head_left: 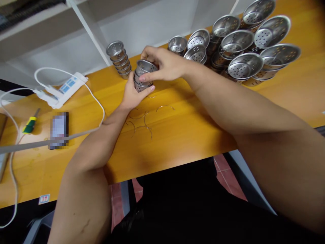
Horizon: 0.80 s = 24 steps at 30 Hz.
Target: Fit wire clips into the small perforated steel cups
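Head view, table: orange top, cluttered along the far edge.
Held stack: small perforated steel cups, nested, by the middle of the far edge, between both hands.
Left hand: fingers curled round the stack's lower cups.
Right hand: fingertips clamped on the top cup's rim.
Second stack: just left, apart.
Wire loops: loose, nearer the front edge.
Strainer bowls: heaped at the far right corner.

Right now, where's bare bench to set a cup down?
Bare bench between the forearms, nearer than the wire loops; in front of the strainer pile. Crowded: far right; left around cable, power strip, screwdriver. Left hand and right hand hold the cup stack.
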Tool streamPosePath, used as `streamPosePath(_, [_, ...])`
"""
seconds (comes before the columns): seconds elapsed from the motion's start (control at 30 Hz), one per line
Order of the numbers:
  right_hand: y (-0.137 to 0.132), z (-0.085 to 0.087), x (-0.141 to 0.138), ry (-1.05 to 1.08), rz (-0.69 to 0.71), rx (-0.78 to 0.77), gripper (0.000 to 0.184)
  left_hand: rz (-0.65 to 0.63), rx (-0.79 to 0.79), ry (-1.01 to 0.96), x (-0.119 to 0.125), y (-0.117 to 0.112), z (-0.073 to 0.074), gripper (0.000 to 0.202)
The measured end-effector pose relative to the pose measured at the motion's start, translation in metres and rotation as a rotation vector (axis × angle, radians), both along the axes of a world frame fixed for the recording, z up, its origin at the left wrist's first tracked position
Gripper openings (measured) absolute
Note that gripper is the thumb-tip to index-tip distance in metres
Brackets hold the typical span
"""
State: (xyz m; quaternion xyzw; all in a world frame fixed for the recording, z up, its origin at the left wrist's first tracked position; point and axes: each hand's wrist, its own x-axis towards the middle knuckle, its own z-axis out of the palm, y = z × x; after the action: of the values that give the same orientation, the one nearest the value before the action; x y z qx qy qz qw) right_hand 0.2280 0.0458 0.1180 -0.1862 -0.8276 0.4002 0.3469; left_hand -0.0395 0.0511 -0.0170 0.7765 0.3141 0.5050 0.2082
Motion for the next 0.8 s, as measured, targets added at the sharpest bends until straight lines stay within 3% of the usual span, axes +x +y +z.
streamPosePath(0.17, [-0.012,-0.002,0.0,-0.036,-0.077,0.059,0.06,0.051,-0.031,0.005,-0.002,-0.001,-0.008,0.117])
streamPosePath(0.37, [-0.04,0.014,0.002,-0.18,-0.222,0.037,0.066,0.065,-0.087,0.053,-0.002,0.0,-0.008,0.113])
streamPosePath(0.57, [-0.04,0.019,0.001,-0.049,-0.148,-0.07,0.076,-0.01,-0.07,0.063,-0.001,0.005,-0.004,0.107])
streamPosePath(0.8, [-0.016,-0.002,0.001,0.054,-0.038,0.051,0.068,-0.054,-0.164,0.04,0.005,-0.009,0.004,0.109])
